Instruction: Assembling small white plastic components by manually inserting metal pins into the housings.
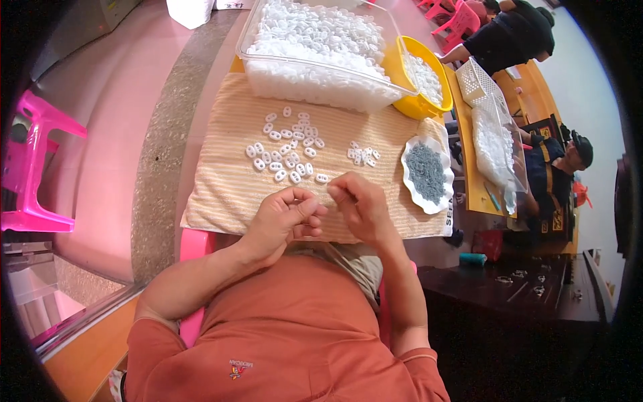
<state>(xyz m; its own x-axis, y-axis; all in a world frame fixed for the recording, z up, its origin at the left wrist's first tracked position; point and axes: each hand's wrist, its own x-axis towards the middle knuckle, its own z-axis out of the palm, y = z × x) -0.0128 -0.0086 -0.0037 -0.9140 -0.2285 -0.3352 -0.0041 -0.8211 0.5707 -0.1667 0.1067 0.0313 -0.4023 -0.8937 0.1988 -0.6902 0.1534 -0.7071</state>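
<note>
From here I see both hands low over the cloth-covered surface (218,194), the left hand (289,216) pinched and the right hand (362,204) curled; I can't tell whether either grips anything. Loose white oval pieces (290,163) lie just beyond the left hand, small white bits (366,155) beyond the right. To the right hand's right sits a wavy-rimmed dish (429,208) of grey bits (426,174); a clear bin (308,87) stands farther ahead of both.
</note>
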